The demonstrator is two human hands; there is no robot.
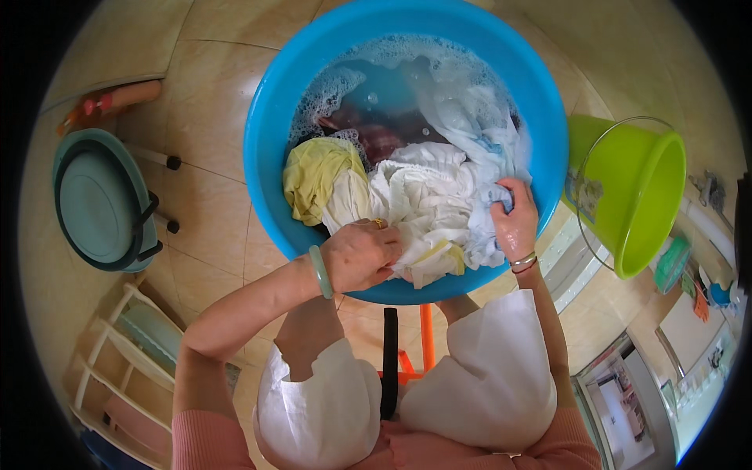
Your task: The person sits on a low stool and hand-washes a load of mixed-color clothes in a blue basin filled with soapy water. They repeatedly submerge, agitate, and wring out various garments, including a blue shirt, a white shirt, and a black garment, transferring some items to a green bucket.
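Observation:
A big blue basin (266,157) holds soapy water and wet laundry in front of my knees. My left hand (362,252), with a green bangle on its wrist, is closed on a white garment (427,184) at the basin's near edge. Over at the right side, the fingers of my right hand (517,221) curl into a pale blue-and-white cloth (487,211). A yellow cloth (323,174) is bunched left of the white garment. Farther back, a dark reddish cloth (376,141) lies partly under water and foam (407,51).
To the right a lime-green bucket (627,188) with a wire handle lies tipped. Pale green basins (102,200) stand at the left, above a cream rack (117,352). An orange-legged stool (427,337) shows between my knees. Tiled floor (211,102) surrounds the basin.

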